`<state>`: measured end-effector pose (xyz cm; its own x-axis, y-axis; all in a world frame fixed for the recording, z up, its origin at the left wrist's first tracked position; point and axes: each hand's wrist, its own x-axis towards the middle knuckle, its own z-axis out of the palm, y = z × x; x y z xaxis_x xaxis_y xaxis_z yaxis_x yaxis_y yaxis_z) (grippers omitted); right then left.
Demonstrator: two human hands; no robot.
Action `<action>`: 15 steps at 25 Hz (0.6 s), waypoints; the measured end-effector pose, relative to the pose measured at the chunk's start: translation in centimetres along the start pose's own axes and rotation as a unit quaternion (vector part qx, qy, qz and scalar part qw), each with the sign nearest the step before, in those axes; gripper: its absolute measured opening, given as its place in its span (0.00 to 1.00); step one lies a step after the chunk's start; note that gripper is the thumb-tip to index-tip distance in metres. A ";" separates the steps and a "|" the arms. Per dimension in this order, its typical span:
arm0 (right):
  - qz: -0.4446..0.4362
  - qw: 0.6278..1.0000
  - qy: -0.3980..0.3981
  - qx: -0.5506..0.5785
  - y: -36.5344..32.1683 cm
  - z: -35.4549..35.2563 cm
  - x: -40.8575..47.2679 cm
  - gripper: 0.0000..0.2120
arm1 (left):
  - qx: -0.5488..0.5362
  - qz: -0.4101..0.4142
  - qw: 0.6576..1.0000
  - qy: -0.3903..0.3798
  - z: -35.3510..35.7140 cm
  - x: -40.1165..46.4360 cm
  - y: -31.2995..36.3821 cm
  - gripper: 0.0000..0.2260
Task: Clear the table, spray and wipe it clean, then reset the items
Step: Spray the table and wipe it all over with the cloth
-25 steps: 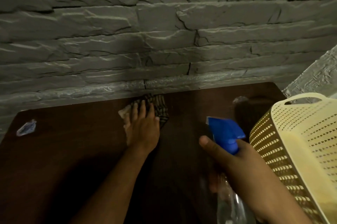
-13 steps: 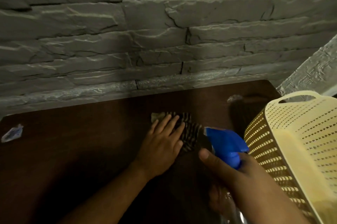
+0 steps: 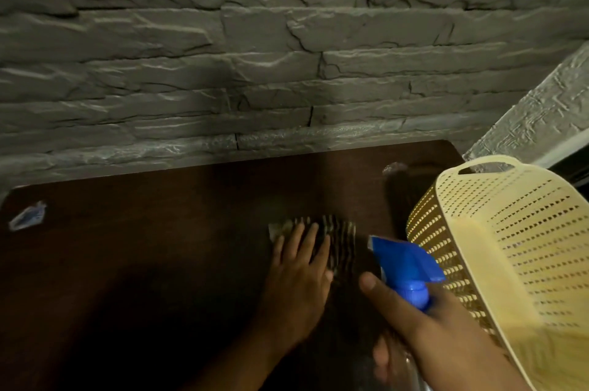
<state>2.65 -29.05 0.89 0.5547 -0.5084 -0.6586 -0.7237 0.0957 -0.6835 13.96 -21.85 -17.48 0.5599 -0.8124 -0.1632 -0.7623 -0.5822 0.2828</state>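
Dark table [image 3: 134, 263]: spray bottle [image 3: 404, 266] nozzle leftward (toward cloth [image 3: 338, 241])

Left hand [image 3: 298, 276] flat, fingers straight, palm down, right hand [image 3: 424, 330] curled in grip

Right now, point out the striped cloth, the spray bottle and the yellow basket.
striped cloth [image 3: 341, 241], head view, on the bare striped part right of the fingers.
spray bottle [image 3: 404, 263], head view, on the blue trigger head.
yellow basket [image 3: 516, 231], head view, on the perforated inner wall.
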 end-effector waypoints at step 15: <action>0.002 0.999 0.047 0.027 7.8 -1.2 -3.1 0.12 | -0.001 -0.032 0.999 0.002 0.7 3.3 2.9 0.24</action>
<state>-5.24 -27.71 -2.01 0.5085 -0.5862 -0.6307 -0.7017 0.1425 -0.6981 13.37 -26.22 -17.86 0.6091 -0.7732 -0.1768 -0.7239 -0.6330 0.2743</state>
